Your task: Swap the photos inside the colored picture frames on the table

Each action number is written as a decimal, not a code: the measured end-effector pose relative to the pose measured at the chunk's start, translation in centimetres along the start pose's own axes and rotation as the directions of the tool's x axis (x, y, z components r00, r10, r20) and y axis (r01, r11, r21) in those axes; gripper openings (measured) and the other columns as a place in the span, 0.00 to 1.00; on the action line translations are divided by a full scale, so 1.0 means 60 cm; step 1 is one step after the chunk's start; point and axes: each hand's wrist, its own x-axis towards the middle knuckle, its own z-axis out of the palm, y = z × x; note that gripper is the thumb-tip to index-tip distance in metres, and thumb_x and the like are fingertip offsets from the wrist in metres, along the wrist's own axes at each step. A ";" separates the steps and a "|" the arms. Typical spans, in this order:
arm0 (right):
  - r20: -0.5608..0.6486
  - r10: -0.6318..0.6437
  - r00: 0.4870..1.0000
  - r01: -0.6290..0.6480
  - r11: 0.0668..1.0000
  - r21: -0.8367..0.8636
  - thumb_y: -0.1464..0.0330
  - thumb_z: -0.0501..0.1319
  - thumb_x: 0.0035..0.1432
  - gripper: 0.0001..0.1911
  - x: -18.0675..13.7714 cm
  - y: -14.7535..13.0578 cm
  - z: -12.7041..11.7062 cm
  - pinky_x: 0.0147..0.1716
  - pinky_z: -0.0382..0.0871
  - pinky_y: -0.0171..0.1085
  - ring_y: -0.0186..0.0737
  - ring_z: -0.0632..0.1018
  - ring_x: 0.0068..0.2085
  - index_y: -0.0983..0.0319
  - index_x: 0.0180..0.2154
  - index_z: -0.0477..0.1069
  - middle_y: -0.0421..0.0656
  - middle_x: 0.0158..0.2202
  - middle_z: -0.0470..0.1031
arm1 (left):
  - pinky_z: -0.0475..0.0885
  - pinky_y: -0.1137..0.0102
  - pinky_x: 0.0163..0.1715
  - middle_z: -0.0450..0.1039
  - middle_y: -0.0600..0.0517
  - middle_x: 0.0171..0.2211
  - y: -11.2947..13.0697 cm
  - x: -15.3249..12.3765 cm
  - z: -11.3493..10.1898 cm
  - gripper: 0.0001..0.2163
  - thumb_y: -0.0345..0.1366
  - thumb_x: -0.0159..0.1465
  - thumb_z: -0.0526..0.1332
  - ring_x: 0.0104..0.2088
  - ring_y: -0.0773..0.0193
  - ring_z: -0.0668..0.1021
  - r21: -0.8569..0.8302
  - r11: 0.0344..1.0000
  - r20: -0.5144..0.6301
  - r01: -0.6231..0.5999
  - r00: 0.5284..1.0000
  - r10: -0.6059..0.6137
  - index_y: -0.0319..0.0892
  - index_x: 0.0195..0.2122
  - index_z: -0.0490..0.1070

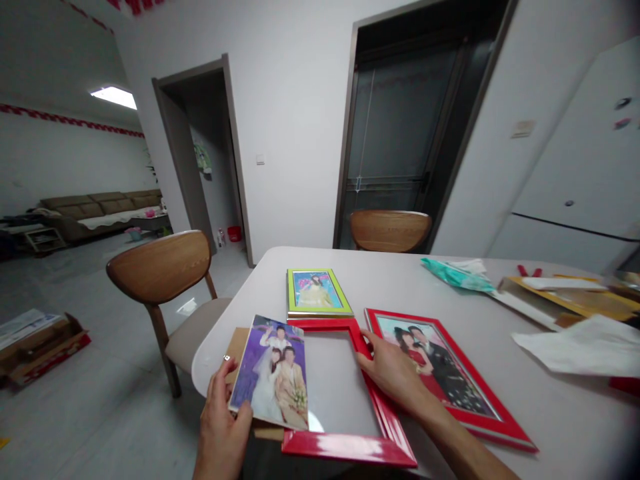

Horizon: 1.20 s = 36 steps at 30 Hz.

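My left hand (225,407) is closed on the left edge of a wedding photo (280,380), its thumb on the picture's lower left corner. Brown cardboard (240,339) sticks out behind the photo. The photo lies over the left side of a red picture frame (350,445), whose opening shows pale and without a picture. My right hand (387,367) grips that frame's right side. Just right of it lies a second red frame (493,397) with a picture of a couple, partly covered by my right forearm. Beyond the red frame sits a lime-green framed photo (320,293).
On the right of the white table (390,280) are a teal-and-white wrapper (457,275), an opened yellow envelope (560,297) and white paper (583,347). Wooden chairs stand at the left (163,267) and far side (391,230). A cardboard box (45,353) rests on the floor.
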 end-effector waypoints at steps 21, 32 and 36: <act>0.236 -0.138 0.962 -0.047 0.765 0.642 0.72 0.52 0.45 0.28 -0.040 -0.096 0.074 0.21 0.62 0.31 0.32 0.70 0.23 0.65 0.51 0.56 0.40 0.27 0.71 | 0.55 0.51 0.51 0.58 0.44 0.54 0.002 -0.018 0.020 0.25 0.32 0.51 0.54 0.54 0.53 0.59 0.366 0.829 0.426 -0.423 0.868 0.254 0.41 0.52 0.57; 0.126 -0.136 0.983 -0.107 0.143 0.984 0.70 0.58 0.45 0.29 -0.047 -0.173 0.019 0.24 0.63 0.31 0.28 0.68 0.24 0.62 0.51 0.53 0.36 0.26 0.66 | 0.57 0.60 0.52 0.56 0.47 0.55 0.040 -0.001 0.055 0.28 0.20 0.51 0.47 0.55 0.60 0.59 0.042 0.832 0.244 -0.554 0.813 0.529 0.42 0.55 0.52; 0.243 0.019 0.970 -0.243 0.133 0.961 0.64 0.60 0.44 0.25 -0.052 -0.156 0.026 0.28 0.66 0.35 0.34 0.73 0.30 0.64 0.46 0.60 0.42 0.31 0.70 | 0.57 0.65 0.53 0.61 0.51 0.52 0.077 0.004 0.058 0.19 0.29 0.59 0.48 0.53 0.63 0.63 -0.227 0.915 0.020 -0.334 0.937 0.348 0.46 0.52 0.56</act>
